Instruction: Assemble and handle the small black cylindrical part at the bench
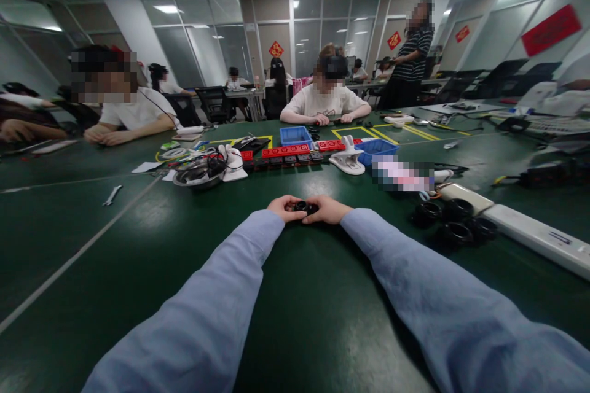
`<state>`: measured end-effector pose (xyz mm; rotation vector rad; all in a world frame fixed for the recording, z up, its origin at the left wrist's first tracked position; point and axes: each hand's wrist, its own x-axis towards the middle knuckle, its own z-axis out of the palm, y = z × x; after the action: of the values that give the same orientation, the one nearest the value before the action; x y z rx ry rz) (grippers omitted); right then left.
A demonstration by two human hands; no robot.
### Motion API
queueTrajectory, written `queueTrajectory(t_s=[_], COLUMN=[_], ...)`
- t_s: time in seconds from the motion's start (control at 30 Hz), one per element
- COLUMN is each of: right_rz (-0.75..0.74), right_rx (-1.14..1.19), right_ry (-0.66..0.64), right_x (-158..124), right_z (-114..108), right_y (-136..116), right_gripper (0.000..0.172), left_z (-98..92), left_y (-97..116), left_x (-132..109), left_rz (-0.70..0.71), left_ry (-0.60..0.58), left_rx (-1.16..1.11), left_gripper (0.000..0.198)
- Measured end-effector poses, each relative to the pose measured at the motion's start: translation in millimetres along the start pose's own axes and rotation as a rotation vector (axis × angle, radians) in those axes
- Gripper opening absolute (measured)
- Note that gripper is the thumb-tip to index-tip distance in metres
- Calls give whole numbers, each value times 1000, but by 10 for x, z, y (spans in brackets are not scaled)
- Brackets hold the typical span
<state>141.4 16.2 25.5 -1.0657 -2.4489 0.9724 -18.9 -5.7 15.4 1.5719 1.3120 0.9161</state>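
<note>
Gripping a small black round part (305, 207), half hidden, left hand (286, 207) and right hand (328, 210) clamp fingers on it above the dark green table (138, 245) in a bright office.

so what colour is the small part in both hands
Black; the small part shows best in the head view.

Both hands (306, 208) around black part (305, 206)
</note>
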Motion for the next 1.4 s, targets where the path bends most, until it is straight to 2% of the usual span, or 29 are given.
queueTrajectory(t_s=[0.13, 0.23, 0.33, 0.4, 0.47, 0.53, 0.63, 0.83, 1.23, 1.33, 1.4], right_rz=[160, 240, 222, 137, 14, -74, -102, -98, -65, 29, 130], right_rx=[-314, -479, -518, -463, -362, -244, -103, 13, -16, -83, -210], right_ry=[301, 393, 379, 337, 251, 124, -21, -48, 0, 58, 183], right_x=[43, 65, 47, 19, -7, -21, -21, -14, 4, 15, 25], right_z=[162, 253, 250, 194, 111, 27, -55, -58, -23, 41, 118], right_y=[-95, -156, -166, -142, -103, -60, -16, -3, 23, 17, -22], right_gripper=[38, 32, 34, 41, 46, 43, 34, 32, 31, 38, 39], left_z=[126, 199, 189, 137, 66, 3, -43, -33, 3, 66, 125], left_y=[-30, -46, -53, -51, -43, -31, -17, -28, -3, 19, 52], left_x=[35, 53, 46, 29, 11, -4, -11, 0, -2, -7, -21], left_rz=[-16, -20, 36, 58, 60, 53, 43, 52, 27, 18, 3], left_ry=[306, 441, 406, 292, 146, 41, -12, -27, 0, 87, 219], left_rx=[100, 152, 155, 129, 88, 44, 2, 24, 29, 114, 234], left_gripper=[39, 35, 35, 36, 37, 38, 39, 42, 38, 38, 39])
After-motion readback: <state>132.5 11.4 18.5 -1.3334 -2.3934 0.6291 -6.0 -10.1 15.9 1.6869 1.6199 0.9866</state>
